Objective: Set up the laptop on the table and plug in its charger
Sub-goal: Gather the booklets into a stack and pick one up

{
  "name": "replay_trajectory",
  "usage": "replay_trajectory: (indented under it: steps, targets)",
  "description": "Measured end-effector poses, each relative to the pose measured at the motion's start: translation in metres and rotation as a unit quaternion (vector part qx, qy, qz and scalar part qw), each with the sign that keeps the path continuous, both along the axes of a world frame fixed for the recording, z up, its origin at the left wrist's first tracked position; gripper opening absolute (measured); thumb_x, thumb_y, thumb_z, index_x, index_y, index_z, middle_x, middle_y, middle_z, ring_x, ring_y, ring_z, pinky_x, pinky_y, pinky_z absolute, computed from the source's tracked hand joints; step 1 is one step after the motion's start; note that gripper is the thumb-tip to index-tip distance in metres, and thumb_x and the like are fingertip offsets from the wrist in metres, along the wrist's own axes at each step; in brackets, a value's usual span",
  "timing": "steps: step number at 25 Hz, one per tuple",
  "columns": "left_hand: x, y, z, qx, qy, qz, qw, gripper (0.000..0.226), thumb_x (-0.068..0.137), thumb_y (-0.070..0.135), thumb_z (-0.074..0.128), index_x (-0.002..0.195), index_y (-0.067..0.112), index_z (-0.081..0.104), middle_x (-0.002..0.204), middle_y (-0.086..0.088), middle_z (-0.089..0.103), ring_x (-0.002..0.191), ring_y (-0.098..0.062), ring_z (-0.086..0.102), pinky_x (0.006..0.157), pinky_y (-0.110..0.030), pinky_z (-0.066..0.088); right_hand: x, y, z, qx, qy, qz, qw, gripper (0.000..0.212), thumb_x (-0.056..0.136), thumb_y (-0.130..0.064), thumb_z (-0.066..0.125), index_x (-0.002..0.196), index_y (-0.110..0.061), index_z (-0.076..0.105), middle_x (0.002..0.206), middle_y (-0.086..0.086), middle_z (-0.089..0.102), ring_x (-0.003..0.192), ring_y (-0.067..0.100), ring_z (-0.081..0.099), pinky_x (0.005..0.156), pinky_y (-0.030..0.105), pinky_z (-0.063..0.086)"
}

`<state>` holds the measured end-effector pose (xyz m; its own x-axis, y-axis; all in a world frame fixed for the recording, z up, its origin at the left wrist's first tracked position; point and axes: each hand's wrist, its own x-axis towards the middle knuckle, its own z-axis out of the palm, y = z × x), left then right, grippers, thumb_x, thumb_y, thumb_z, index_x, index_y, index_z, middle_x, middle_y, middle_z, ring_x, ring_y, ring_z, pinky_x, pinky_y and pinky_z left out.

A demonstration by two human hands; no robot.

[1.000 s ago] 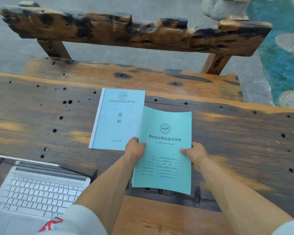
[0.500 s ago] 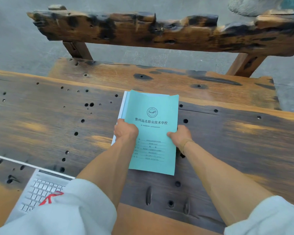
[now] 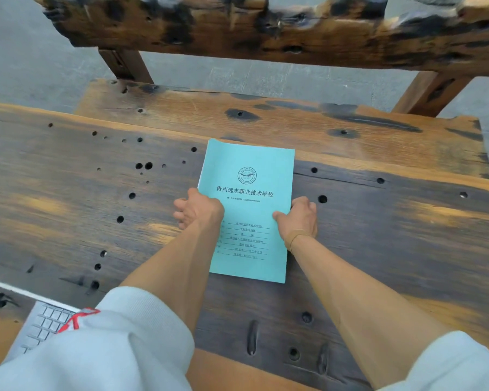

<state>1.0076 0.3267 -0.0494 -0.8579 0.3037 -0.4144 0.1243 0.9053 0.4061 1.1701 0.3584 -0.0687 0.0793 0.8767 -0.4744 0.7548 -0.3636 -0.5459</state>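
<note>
Laptop (image 3: 44, 324) sits at the far lower-left corner, only a patch of white keyboard and a thin pale edge showing, the rest hidden under the grey sleeve (image 3: 102, 351); whether it rests fully on the surface (image 3: 68, 210) or overhangs the near edge cannot be told. Charger not in view. Moving right: left hand (image 3: 199, 210) lies against the left edge of the teal booklet (image 3: 249, 210), fingers curled round that edge, thumb side out on the wood. Booklet lies flat near mid-surface, its far end close to the back edge, beyond which stands a wooden bench (image 3: 266, 117). Right hand (image 3: 298, 218) holds the right edge, thumb on the cover, fingers tucked at the side; so each grip is closed on the booklet, not on the task's thing. Judgement: papers are being squared away to make room; laptop step not yet under way. Risks: left forearm and sleeve pass directly over the keyboard, so drawing the arm back could drag or nudge the machine toward the near edge; booklet parked centrally may take the spot the laptop needs; holes and grooves in the wood could leave the laptop rocking or snag a cable.
</note>
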Motion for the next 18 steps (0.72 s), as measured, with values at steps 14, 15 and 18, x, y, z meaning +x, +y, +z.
replay_trajectory:
  steps: [14,15,18]
  targets:
    - [0.000,-0.009,0.016,-0.050,-0.069,-0.008,0.996,0.047,0.077,0.034,0.050,0.119,0.013,0.046,0.123,-0.013,0.047,0.121,-0.034,0.042,0.098,-0.044,0.036,0.003,-0.001,-0.004,-0.125,0.086,-0.088,0.985,0.082,0.050,-0.052,0.077,0.117,-0.007,0.058,0.119,0.011,0.065,0.102,0.034,0.064,0.086,0.042,0.055]
    - [0.004,-0.010,0.018,-0.045,-0.098,-0.013,0.994,0.046,0.073,0.038,0.053,0.112,0.013,0.049,0.117,-0.010,0.047,0.118,-0.034,0.045,0.093,-0.039,0.037,0.008,-0.002,-0.008,-0.131,0.087,-0.096,0.983,0.088,0.045,-0.057,0.074,0.117,-0.009,0.060,0.118,0.010,0.065,0.102,0.033,0.064,0.088,0.043,0.055]
    - [0.018,-0.016,0.019,0.004,-0.192,-0.019,0.981,0.072,0.044,0.039,0.069,0.109,0.007,0.063,0.105,-0.010,0.066,0.095,-0.034,0.065,0.086,-0.042,0.054,0.027,-0.016,0.002,-0.149,0.069,-0.125,0.978,0.090,0.055,-0.053,0.079,0.127,-0.007,0.052,0.129,0.011,0.054,0.113,0.036,0.057,0.094,0.045,0.051]
